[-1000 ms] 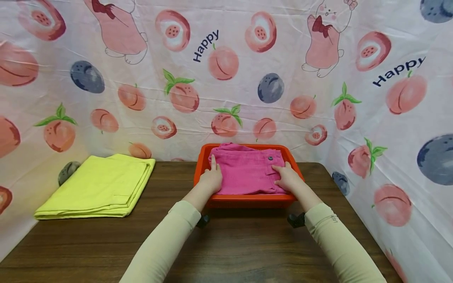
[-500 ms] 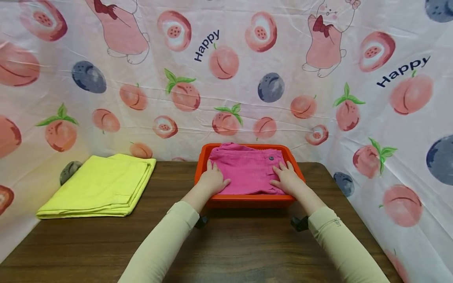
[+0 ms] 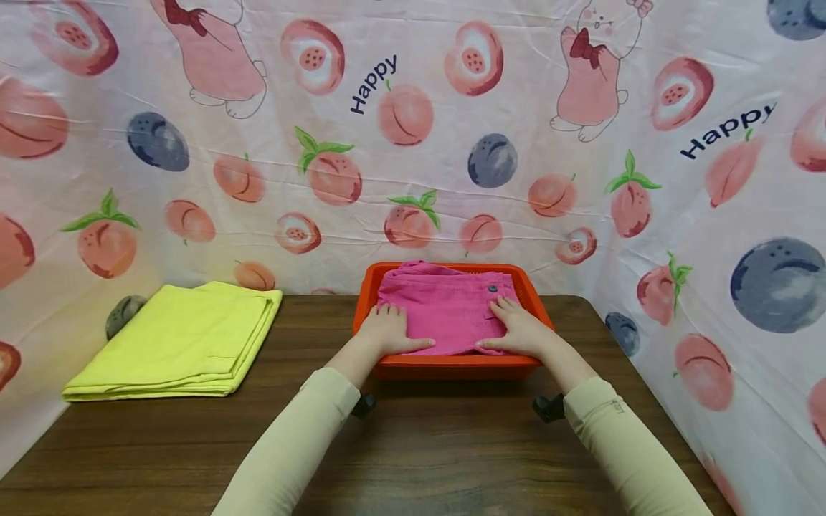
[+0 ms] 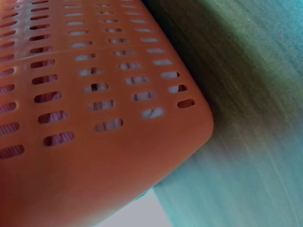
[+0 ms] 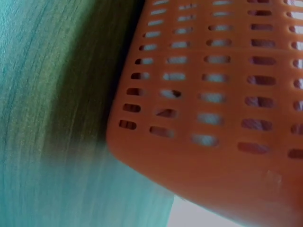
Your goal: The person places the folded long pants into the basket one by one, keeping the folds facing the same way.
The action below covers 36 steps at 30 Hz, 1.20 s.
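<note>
Left hand [image 3: 385, 332] and right hand [image 3: 524, 332], fingers extended, rested on the pink garment [image 3: 448, 312], apparently keeping it flat inside the basket [image 3: 457, 367].

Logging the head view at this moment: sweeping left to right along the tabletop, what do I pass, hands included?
Folded yellow cloth → left hand → folded pink garment → right hand. The red-orange basket is left out, since it spans behind the last three.
</note>
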Motion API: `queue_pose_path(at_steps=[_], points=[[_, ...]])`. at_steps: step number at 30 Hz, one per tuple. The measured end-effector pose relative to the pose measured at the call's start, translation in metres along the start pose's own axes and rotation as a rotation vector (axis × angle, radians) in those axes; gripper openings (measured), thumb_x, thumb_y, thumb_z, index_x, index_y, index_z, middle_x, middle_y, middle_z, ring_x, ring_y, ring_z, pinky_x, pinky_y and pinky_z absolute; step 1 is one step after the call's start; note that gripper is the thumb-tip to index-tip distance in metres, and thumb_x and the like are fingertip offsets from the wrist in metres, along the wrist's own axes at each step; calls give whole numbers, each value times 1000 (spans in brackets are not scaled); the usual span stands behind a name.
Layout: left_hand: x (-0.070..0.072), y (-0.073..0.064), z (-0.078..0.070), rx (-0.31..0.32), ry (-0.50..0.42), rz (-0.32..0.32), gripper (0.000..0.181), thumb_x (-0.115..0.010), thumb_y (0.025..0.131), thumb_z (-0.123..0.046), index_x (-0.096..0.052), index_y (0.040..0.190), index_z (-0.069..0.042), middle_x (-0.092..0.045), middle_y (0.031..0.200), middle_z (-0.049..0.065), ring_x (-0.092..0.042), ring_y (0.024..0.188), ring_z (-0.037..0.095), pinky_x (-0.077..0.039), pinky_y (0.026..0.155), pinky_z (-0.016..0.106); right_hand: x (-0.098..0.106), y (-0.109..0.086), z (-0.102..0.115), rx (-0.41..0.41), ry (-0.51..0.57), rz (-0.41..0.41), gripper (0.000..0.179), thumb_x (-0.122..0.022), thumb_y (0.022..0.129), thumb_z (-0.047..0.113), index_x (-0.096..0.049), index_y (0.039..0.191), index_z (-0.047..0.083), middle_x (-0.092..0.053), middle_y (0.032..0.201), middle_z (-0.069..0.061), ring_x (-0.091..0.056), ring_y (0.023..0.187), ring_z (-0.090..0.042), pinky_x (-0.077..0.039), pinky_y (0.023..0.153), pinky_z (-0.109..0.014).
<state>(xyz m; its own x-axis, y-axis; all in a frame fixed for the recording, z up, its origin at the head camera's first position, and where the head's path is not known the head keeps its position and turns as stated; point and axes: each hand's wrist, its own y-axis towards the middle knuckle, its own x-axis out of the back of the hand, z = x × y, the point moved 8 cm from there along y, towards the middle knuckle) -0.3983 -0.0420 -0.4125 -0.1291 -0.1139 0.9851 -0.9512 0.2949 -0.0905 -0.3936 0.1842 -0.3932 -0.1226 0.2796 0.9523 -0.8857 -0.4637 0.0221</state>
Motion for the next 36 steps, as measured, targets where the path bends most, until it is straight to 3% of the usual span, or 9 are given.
queue_pose_path(at_steps=[4,9,17,25,31,36], points=[[-3,2,0,42,2,75,109,-46,79,-77,-23,150,3,-21,153,24,-18,141,38,-12,113,47,-4,6,-5,8,-24,57,108,-66,76,64,-25,148,-6,-15,154,-26,-7,142,-40,-15,111,-53],[-5,2,0,67,4,111,110,-47,78,-77,-20,151,2,-17,155,23,-14,142,37,-10,114,47,-7,8,-6,5,-37,105,110,-65,77,63,-20,149,-6,-11,155,-27,-4,142,-42,-13,111,-54],[-8,-1,-2,67,28,169,101,-45,80,-75,-19,154,-10,-12,156,23,-10,142,38,-6,114,49,-11,9,-8,-31,-46,179,104,-65,77,64,-21,153,7,-3,156,-26,0,140,-46,-13,109,-60],[-13,7,0,69,61,192,104,-49,76,-78,-21,154,-17,-12,155,24,-8,143,39,-3,112,53,-13,9,-10,-94,-71,228,101,-67,78,62,-21,154,13,-1,157,-23,0,138,-52,-15,106,-64],[-20,12,5,77,81,200,109,-48,71,-83,-22,154,-17,-13,155,24,-8,142,41,-2,112,54,-14,10,-8,-84,-90,230,101,-67,79,61,-21,154,12,-1,157,-24,0,137,-53,-14,105,-65],[-15,8,0,51,80,183,105,-45,76,-81,-23,153,-14,-16,155,24,-11,142,38,-3,112,53,-11,8,-10,-64,-64,206,102,-67,78,62,-21,153,10,-1,156,-24,2,138,-51,-13,106,-64]])
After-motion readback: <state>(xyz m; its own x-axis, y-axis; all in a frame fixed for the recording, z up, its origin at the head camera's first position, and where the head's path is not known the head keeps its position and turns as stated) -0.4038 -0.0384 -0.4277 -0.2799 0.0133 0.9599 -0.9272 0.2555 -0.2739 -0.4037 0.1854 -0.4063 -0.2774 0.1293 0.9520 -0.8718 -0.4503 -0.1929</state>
